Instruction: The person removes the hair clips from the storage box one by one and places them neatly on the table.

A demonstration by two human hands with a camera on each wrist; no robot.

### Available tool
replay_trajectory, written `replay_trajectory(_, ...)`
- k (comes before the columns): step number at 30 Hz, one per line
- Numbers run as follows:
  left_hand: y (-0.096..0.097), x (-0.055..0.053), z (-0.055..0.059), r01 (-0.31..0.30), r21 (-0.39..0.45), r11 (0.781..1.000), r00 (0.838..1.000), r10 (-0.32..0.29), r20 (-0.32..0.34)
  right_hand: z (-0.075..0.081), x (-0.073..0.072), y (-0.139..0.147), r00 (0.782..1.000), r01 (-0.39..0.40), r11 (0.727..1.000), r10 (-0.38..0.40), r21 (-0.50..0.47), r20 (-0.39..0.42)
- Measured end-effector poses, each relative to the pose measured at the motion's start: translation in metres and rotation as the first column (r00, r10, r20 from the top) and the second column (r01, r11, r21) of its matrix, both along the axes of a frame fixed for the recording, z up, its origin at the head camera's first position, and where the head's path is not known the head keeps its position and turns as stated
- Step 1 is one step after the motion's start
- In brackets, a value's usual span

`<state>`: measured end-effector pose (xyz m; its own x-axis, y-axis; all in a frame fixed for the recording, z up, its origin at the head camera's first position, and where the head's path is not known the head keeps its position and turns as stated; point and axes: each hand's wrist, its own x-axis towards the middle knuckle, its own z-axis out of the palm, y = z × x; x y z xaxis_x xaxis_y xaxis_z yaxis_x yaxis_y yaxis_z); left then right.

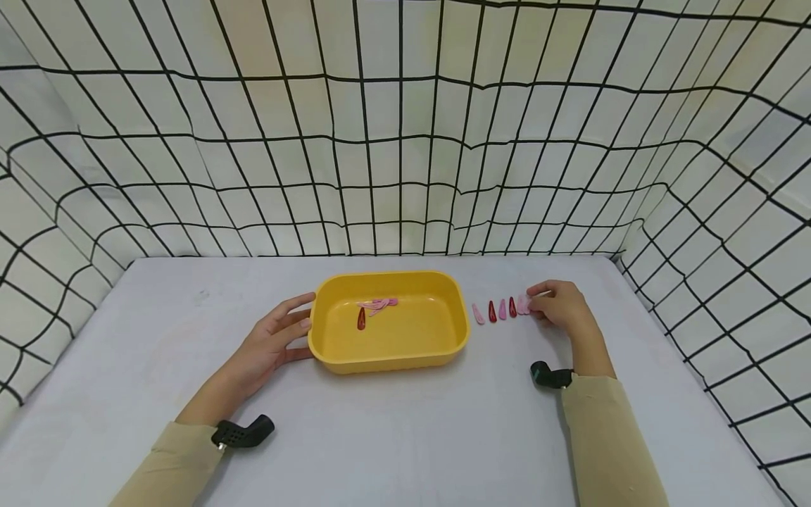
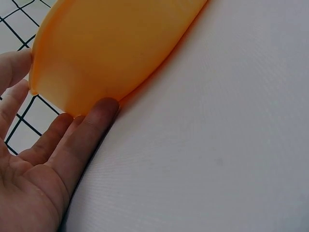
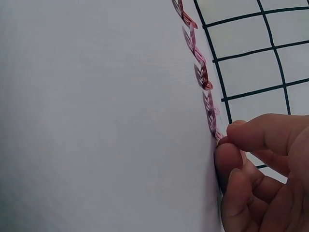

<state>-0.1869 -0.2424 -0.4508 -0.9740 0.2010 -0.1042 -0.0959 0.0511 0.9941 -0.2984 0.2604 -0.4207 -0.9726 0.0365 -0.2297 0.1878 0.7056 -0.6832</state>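
Observation:
A yellow tray lies on the white table. At its left end, my left hand rests spread, fairly straight fingertips against the wall. Inside are a red hair clip and a small pink bunch, too small to identify. To the tray's right runs a row of pink and red snap hair clips, including a pink clip and a red clip. My right hand is at the far end of the row, pinching a pink hair clip, partly hidden by its fingertips.
Black wire mesh rises behind the table and along both sides. White table surface stretches in front of the tray and between the forearms. A dark band with a small device sits on each wrist.

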Motion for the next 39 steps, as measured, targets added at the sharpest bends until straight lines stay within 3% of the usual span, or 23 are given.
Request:
replay_trajectory(5, 0.000, 0.001, 0.000, -0.002, 0.000, 1.000, 1.000, 0.002, 0.002, 0.006, 0.003, -0.002, 1.000, 0.003, 1.000, -0.004, -0.030, -0.030)
replay_trajectory(11, 0.001, 0.002, 0.002, -0.005, 0.000, 1.000, 1.000, 0.005, 0.003, 0.024, 0.005, -0.010, 0.999, 0.014, 0.972, -0.024, -0.236, -0.041)
replay_trajectory(18, 0.002, 0.003, 0.003, -0.009, 0.001, 1.000, 1.000, 0.009, 0.007, 0.045, 0.011, -0.028, 0.994, -0.083, 0.893, 0.045, -0.442, -0.097)
replay_trajectory(25, 0.002, 0.002, 0.002, -0.005, 0.000, 1.000, 1.000, 0.005, 0.005, 0.054, 0.016, -0.058, 0.977, -0.211, 0.811, 0.169, -0.545, -0.128)
replay_trajectory(34, 0.000, 0.001, 0.002, -0.001, -0.003, 1.000, 1.000, 0.001, -0.002, 0.066, 0.030, -0.098, 0.955, -0.274, 0.690, 0.277, -0.670, -0.106)
replay_trajectory(39, 0.001, 0.001, 0.003, 0.007, 0.000, 1.000, 1.000, -0.007, 0.000, 0.065, 0.036, -0.124, 0.938, -0.308, 0.674, 0.331, -0.671, -0.099)
